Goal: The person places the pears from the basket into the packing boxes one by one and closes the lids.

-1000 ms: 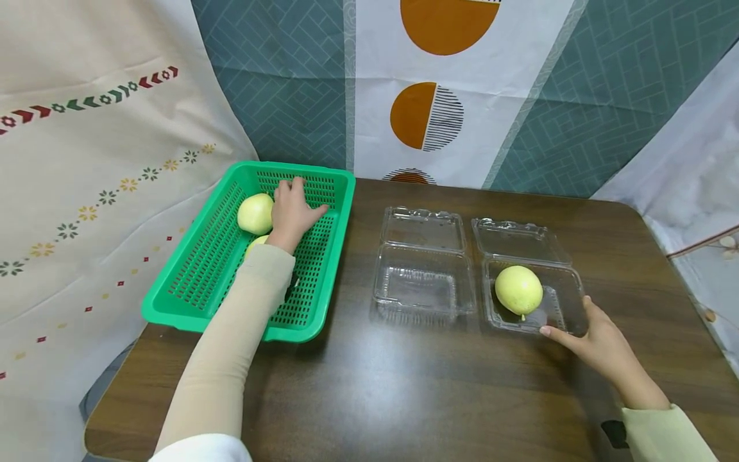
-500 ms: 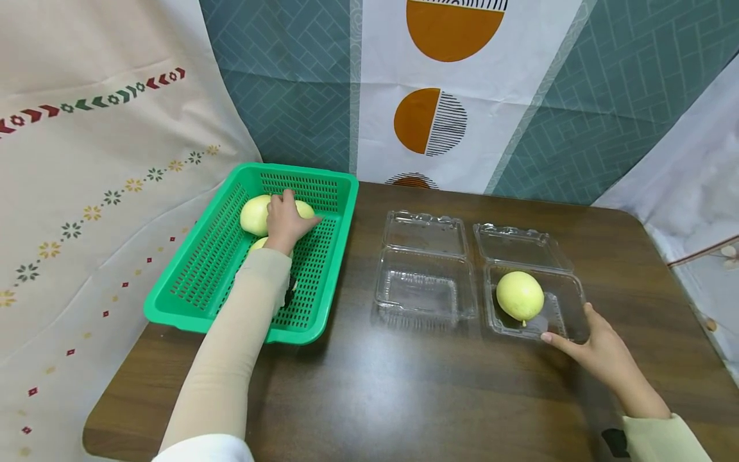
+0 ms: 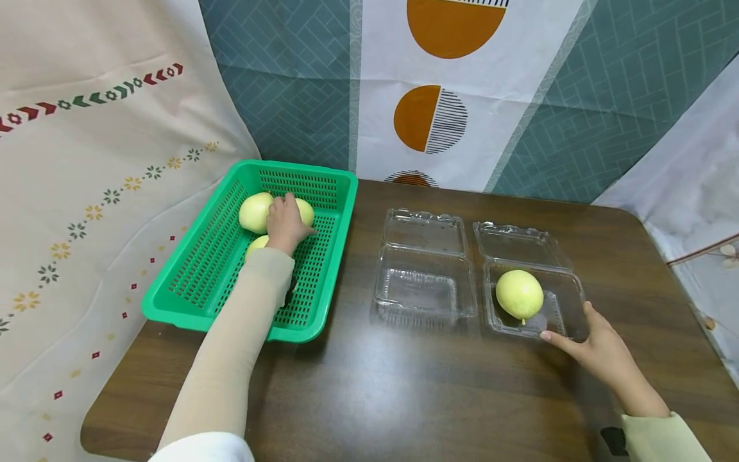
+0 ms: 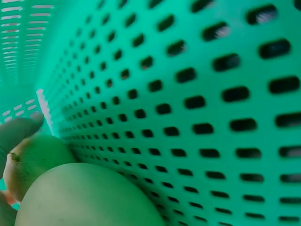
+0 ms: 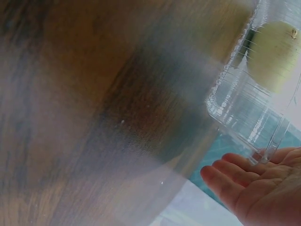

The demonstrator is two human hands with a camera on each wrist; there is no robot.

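Observation:
In the head view, my left hand (image 3: 287, 226) reaches into a green basket (image 3: 323, 314) and grips a pale yellow pear (image 3: 305, 212) near its back wall. Beside that hand lies a second pear (image 3: 255, 213), and a third pear (image 3: 256, 245) is partly covered by the wrist. The left wrist view shows thumb and fingers around the stemmed pear (image 4: 40, 162). My right hand (image 3: 606, 350) touches the front right corner of a clear plastic clamshell box (image 3: 553, 307), its fingers fairly straight in the right wrist view. One pear (image 3: 519, 294) sits in that box.
Another clear clamshell box (image 3: 418, 282) stands open between the basket and the right-hand box, with nothing in it. Both lids lie folded back. Everything rests on a brown wooden table (image 3: 392, 391), with patterned cloth (image 3: 300, 96) hanging behind it.
My left hand has come down lower in the basket and closed on the pear at its right, now visible past the fingers. The right hand stays at the box corner.

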